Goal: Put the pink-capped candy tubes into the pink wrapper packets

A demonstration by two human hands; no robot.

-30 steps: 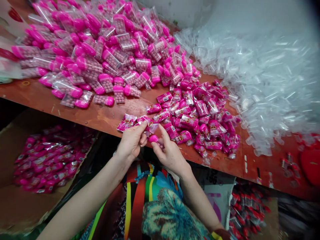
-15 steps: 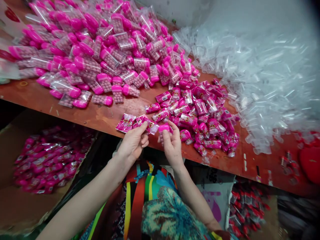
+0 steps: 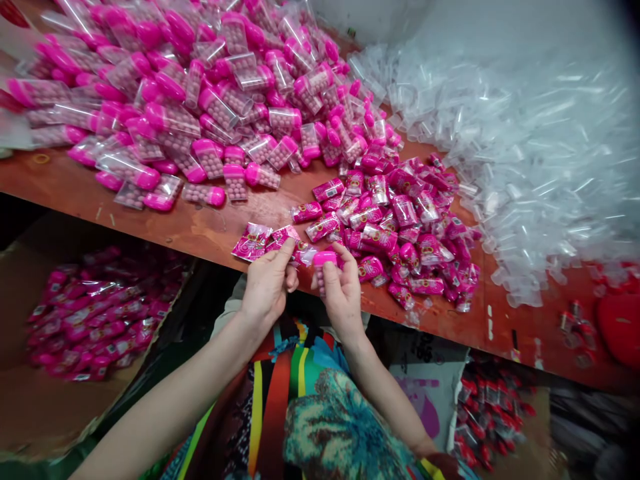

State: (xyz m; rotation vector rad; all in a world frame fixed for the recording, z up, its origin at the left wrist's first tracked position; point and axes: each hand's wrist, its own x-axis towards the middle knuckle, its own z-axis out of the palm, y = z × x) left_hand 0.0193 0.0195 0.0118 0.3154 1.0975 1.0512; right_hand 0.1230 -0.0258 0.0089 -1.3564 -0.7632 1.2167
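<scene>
My right hand (image 3: 343, 287) is closed around a small clear bottle of candy balls with a pink cap (image 3: 325, 259), cap upward. Close by on the left, my left hand (image 3: 269, 283) pinches a printed pink wrapper (image 3: 283, 235) between thumb and fingertips at the table's front edge. More flat pink wrappers (image 3: 251, 241) lie beside those fingers. Just beyond my right hand is a heap of wrapped pink bottles (image 3: 377, 237). A large pile of unwrapped pink-capped bottles (image 3: 175, 121) full of pale balls spreads over the back left.
The reddish-brown table (image 3: 200, 230) runs across in front of me. Clear empty tubes (image 3: 525, 153) are heaped at the right. Below the edge, a cardboard box (image 3: 25, 413) holds wrapped pink pieces, and red-capped pieces (image 3: 490, 413) fill another box. A red round object (image 3: 620, 327) sits far right.
My right hand has brought the capped bottle slightly left, closer to my left hand. The left hand keeps its pinch at the wrappers. The view has shifted slightly.
</scene>
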